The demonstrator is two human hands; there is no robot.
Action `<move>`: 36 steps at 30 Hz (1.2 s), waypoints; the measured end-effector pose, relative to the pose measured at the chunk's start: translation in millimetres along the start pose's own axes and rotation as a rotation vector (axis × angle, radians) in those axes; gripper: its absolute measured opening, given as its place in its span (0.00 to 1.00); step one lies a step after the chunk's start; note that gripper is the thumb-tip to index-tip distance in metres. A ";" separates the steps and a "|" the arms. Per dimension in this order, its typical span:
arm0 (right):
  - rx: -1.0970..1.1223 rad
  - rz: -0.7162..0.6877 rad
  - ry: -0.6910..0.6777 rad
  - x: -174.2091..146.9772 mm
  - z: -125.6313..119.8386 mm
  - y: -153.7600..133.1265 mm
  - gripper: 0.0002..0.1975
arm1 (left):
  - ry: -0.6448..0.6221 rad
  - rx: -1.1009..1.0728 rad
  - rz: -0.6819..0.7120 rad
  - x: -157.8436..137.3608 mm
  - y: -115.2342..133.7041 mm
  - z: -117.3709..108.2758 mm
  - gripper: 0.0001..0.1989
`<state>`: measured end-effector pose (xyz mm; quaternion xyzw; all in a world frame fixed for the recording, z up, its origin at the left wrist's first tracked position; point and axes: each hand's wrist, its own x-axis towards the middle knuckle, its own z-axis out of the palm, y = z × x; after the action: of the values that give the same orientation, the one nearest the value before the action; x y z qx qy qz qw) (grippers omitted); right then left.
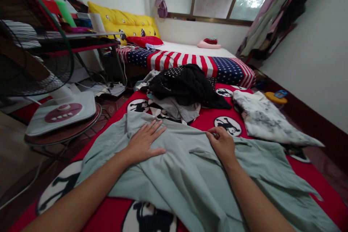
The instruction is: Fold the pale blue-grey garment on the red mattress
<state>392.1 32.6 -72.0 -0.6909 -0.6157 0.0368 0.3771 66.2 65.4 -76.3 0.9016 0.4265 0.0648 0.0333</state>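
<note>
A pale green garment [174,174], which looks like a shirt, lies spread and wrinkled over a red blanket [114,214] with round black-and-white animal patches. My left hand [146,140] rests flat on its upper left part, fingers stretched out and thumb apart. At the garment's far edge, right of the middle, my right hand [222,144] pinches the cloth between thumb and fingers. Beyond both hands lies a heap of black clothes [187,85] with a grey cloth [176,108] under it. To the right is a folded white and grey patterned garment [272,116].
On the left a fan [62,112] stands on a round stool [89,127], near a cluttered desk [81,35]. Behind is a bed with a stars-and-stripes cover [179,61] and a yellow cushion [130,23]. Clothes [277,18] hang at the right wall. A yellow stool [274,98] stands below.
</note>
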 end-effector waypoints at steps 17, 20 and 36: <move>0.357 -0.249 -0.443 -150.1 -146.4 -52.8 0.10 | 0.264 -0.411 0.238 -79.1 28.1 -11.2 0.13; 0.227 -0.462 -0.740 -200.5 -154.2 -61.3 0.14 | 0.244 -0.364 0.258 -97.2 31.9 -13.5 0.18; 1.031 0.562 0.455 -137.3 -200.5 -5.8 0.08 | 0.263 -0.334 0.174 -85.0 36.5 -9.3 0.15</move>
<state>457.7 -183.6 17.5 -0.5464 -0.2181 0.2785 0.7592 39.3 -23.4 -70.5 0.9007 0.3311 0.2541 0.1207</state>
